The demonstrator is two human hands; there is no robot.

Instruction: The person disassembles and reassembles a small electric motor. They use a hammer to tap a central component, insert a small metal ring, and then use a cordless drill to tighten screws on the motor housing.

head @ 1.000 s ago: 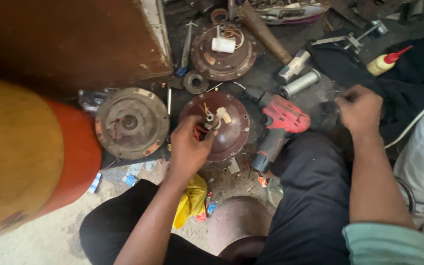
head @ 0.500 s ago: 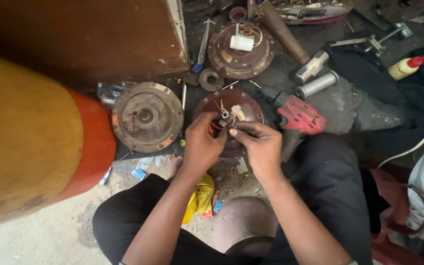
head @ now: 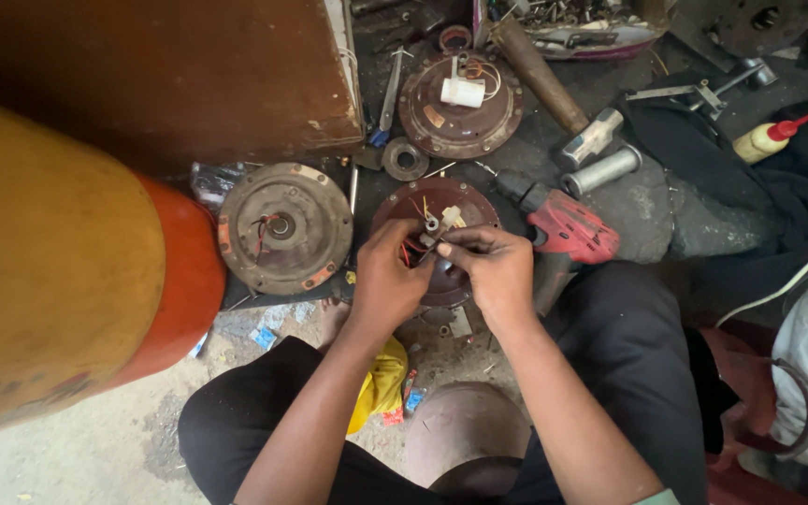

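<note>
Your left hand [head: 387, 276] and right hand [head: 493, 271] pinch thin wires [head: 413, 248] over the round motor plate [head: 432, 210], hiding its near half; wire ends indistinct.

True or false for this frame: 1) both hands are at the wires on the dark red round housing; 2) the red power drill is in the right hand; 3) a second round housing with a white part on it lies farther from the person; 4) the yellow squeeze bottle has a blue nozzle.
1) True: left hand and right hand meet at the wires on the dark red round housing.
2) False: the red power drill lies on the floor beside the right hand.
3) True: second round housing, white part.
4) False: the yellow squeeze bottle has a red nozzle.
</note>
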